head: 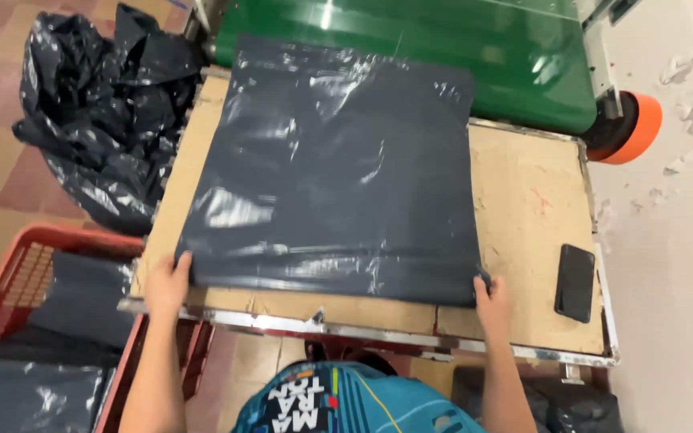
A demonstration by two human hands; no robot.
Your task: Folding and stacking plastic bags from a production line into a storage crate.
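Observation:
A large dark grey plastic bag [338, 168] lies flat on a worn wooden table [523, 184]; its far edge reaches onto a green conveyor belt [443, 56]. My left hand [168, 282] rests on the bag's near left corner, fingers pressing it to the board. My right hand [491, 298] pinches the near right corner between thumb and fingers.
A black phone [576, 282] lies on the table's right side. A red crate [34, 281] with more dark bags stands at the lower left. A heap of black plastic bags [98, 104] sits on the tiled floor. An orange roller end [639, 128] juts beside the white wall.

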